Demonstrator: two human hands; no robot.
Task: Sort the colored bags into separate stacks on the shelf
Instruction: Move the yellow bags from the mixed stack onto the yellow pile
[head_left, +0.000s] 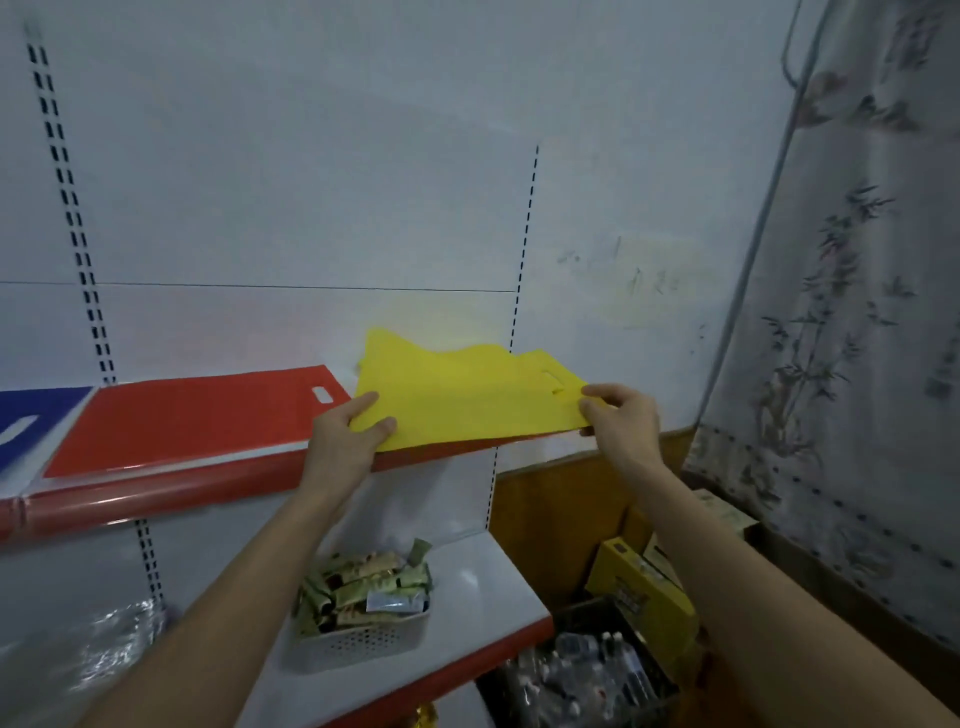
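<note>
Yellow bags (457, 395) are pinched at both near corners: the left hand (345, 434) clamps thumb over fingers on the left corner, and the right hand (621, 415) grips the right corner by the handle cutout, probably so the floppy sheets stay flat and square while being set down. They lie at the right end of the red-edged shelf (156, 499), their right corner overhanging its end. Beside them sit a red stack (197, 415) and then a blue stack (36, 415), each colour apparently given its own place.

Both bare forearms reach up and away from the near edge. The left hand (347, 430) pinches with thumb above and fingers beneath. The right hand (621, 415), farther right, pinches with curled fingertips.
</note>
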